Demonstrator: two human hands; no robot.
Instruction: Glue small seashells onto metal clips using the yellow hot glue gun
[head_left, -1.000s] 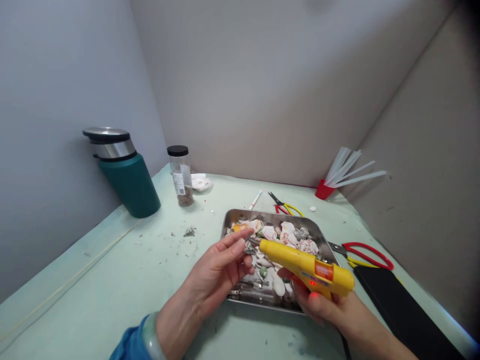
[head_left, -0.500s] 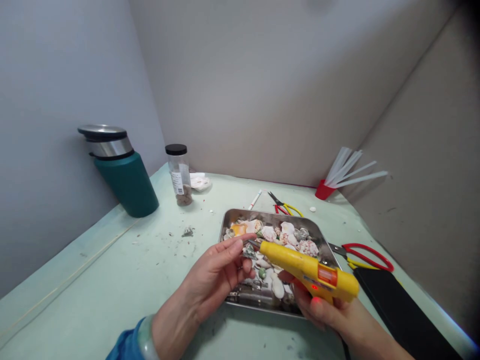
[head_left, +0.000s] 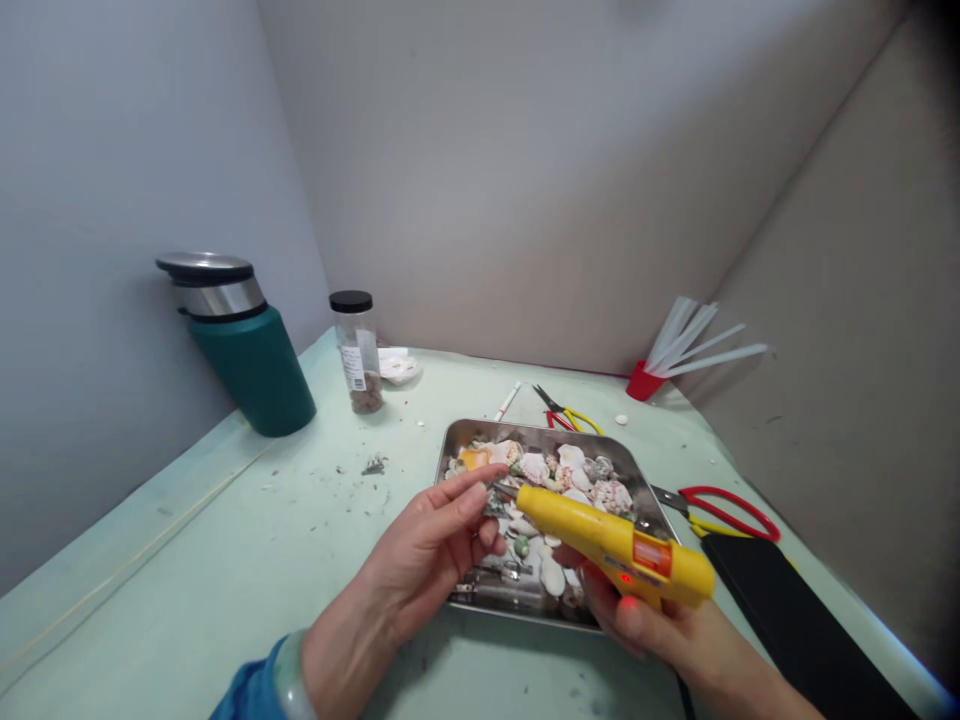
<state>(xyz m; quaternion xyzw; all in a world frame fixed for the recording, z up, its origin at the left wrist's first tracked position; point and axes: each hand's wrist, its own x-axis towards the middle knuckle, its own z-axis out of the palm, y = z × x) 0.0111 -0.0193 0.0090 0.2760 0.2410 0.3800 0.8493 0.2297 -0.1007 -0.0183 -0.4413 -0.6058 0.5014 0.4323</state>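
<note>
A yellow hot glue gun is gripped in my right hand, its red light lit. The metal nozzle points left at the fingertips of my left hand. Those fingers pinch a small dark grey-green shell, partly hidden; whether the nozzle touches it I cannot tell. Both hands are above a metal tray full of shells, among them a white scallop shell and a small green round shell. Some small metal clips lie at the tray's near side.
A teal bottle and a black-lidded jar stand at left. Behind the tray lie a pen and pliers-like cutters. To the right are red-handled scissors, a black flat object and a red cup of glue sticks.
The view has shifted very slightly. Both hands keep nearly the same pose, with the glue gun's nozzle still at the left fingertips.
</note>
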